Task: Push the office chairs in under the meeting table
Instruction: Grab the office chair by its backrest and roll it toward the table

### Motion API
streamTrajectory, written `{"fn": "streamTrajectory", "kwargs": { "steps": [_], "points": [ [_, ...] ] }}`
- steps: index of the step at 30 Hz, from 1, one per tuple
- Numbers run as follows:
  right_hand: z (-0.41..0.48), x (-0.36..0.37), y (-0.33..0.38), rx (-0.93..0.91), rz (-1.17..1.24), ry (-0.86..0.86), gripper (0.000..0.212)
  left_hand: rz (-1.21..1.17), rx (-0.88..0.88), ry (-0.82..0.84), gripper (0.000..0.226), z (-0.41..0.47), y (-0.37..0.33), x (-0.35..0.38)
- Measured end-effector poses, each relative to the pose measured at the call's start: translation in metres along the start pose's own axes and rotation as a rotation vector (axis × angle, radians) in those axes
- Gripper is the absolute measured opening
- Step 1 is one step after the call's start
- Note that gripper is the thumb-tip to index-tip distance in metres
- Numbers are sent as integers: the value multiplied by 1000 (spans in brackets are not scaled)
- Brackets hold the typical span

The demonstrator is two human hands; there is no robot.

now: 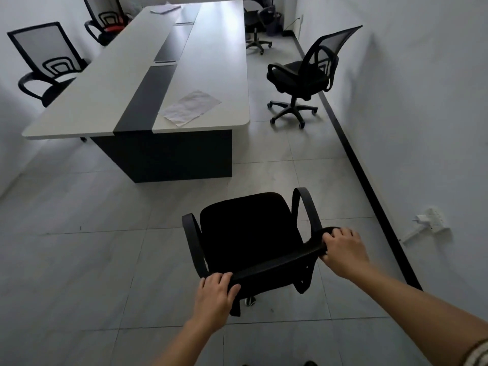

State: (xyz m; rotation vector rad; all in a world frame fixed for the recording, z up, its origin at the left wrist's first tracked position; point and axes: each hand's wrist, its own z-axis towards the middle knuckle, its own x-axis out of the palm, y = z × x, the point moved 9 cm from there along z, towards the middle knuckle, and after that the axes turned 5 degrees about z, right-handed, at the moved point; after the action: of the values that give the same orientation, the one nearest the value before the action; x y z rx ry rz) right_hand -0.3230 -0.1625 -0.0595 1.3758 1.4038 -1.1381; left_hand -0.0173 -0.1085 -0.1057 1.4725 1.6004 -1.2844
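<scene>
Meeting table [216, 75]: long, white top with a dark strip down the middle, dark slab base at the near end. It runs away from the camera and takes up the upper left of the view. Everything below is placed relative to it.

Held chair [250, 233]: black, on the tiled floor off the table's near end, well apart from it, slightly right of the base. Seat faces the table, backrest toward the camera, not under the top.

Second chair [301, 75]: black mesh back, off the table's right long side, near the wall, clear of the table edge, turned toward the table.

Two chairs on the table's left side: nearer one [50, 62] has its seat partly tucked under the edge; farther one [105, 25] carries something red on the seat. Another chair [256, 25] sits by the table's far right corner, detail hard to make out.

Paper sheet [190, 107]: crumpled, white, flat on the table top near the near right corner. More papers [165, 8] at the far end.

Left hand [215, 299]: fingers curled over the top edge of the held chair's backrest, left end, closed on it.

Right hand [343, 252]: fingers wrapped around the backrest's right end, where the armrest joins, closed on it.

Wall socket [433, 217]: on the right wall, level with the held chair, plug and cable in it.
</scene>
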Motion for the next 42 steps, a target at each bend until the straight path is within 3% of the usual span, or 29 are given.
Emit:
{"fn": "streamTrajectory", "kwargs": {
  "steps": [8, 11, 13, 17, 21, 26, 31, 42],
  "points": [
    [-74, 41, -33, 110, 168, -12, 31, 266, 219, -72, 50, 6, -15, 12],
    [-69, 38, -38, 113, 218, -25, 21, 318, 265, -94, 56, 22, -20, 3],
    [-56, 32, -37, 72, 250, -31, 22, 337, 271, -109, 62, 36, -19, -5],
    [-20, 16, -32, 45, 290, -41, 27, 335, 276, -133, 45, 69, -16, -33],
    [12, 13, -39, 14, 292, -45, 26, 335, 307, -137, 52, 105, -23, -55],
    [53, 9, -83, 10, 288, -60, 25, 284, 298, -58, 32, 143, -63, -58],
    [102, -2, -132, 18, 284, -49, 24, 213, 254, 19, 29, 184, -106, -52],
    [222, -39, -210, 129, 84, -8, 21, 67, 247, -38, 29, 307, -170, -65]
  ]
}}
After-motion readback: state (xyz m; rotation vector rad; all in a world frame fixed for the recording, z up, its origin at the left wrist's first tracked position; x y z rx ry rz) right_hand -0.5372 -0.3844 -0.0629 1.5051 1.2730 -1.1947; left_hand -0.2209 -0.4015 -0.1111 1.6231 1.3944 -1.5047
